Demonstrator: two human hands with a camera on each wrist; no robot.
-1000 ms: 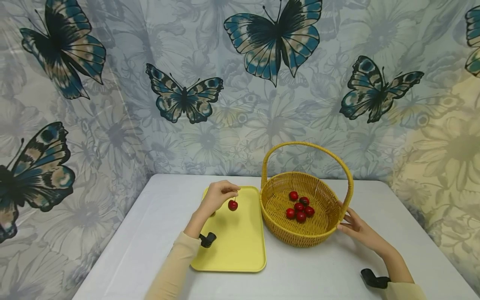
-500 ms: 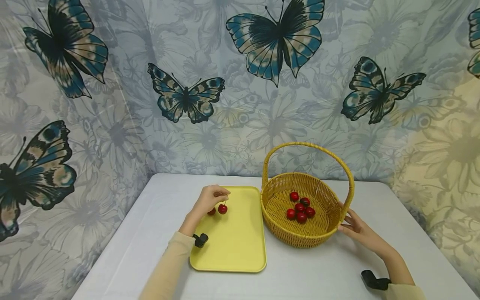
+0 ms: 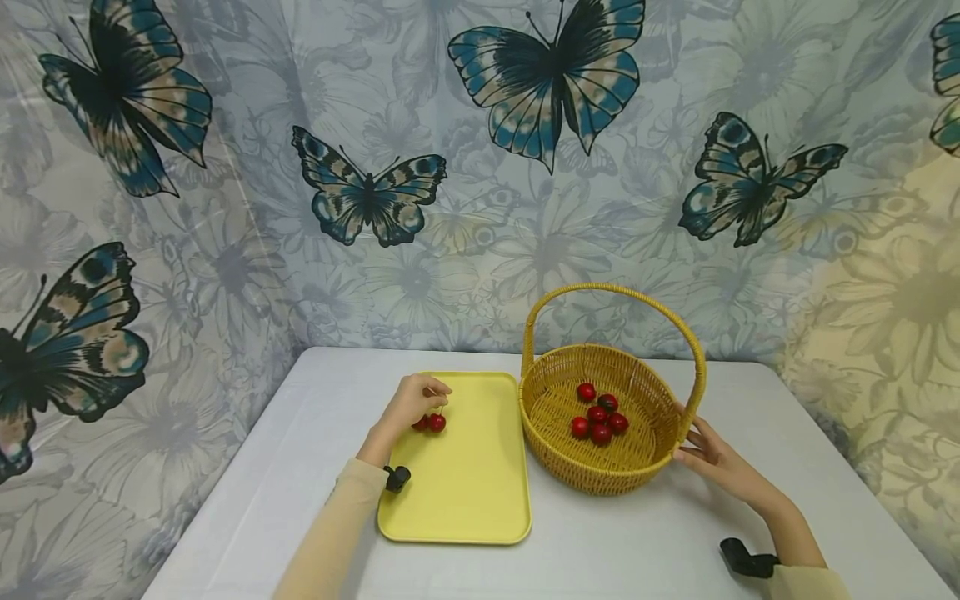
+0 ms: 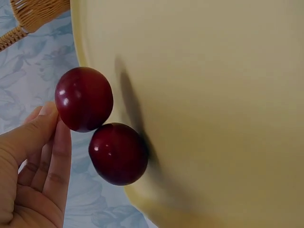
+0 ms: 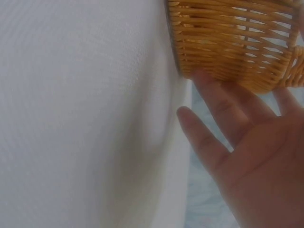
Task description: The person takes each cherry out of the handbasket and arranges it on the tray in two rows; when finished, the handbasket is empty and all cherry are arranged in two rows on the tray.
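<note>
Cherry (image 3: 437, 422), glossy dark red, hangs by its stem from the left hand (image 3: 408, 402), whose thumb and fingertips pinch together over the far left part of a yellow tray (image 3: 472, 483). It appears to touch a second cherry (image 4: 118, 154) there; whether it rests on the tray, I cannot tell. Right of the tray, a wicker basket (image 3: 592, 477) with an arched handle stands on a white tabletop (image 3: 247, 500). Beyond it from the tray, the right hand (image 3: 712, 457) touches its side with loosely spread fingers, grasping nothing. Progress seems partial: two cherries are at the tray, one not yet let go, while six cherries (image 3: 601, 434) lie in the basket. A second ago, the pinched cherry dangled nearer the tray's middle; now it is lower and farther left. The basket looks unmoved.
</note>
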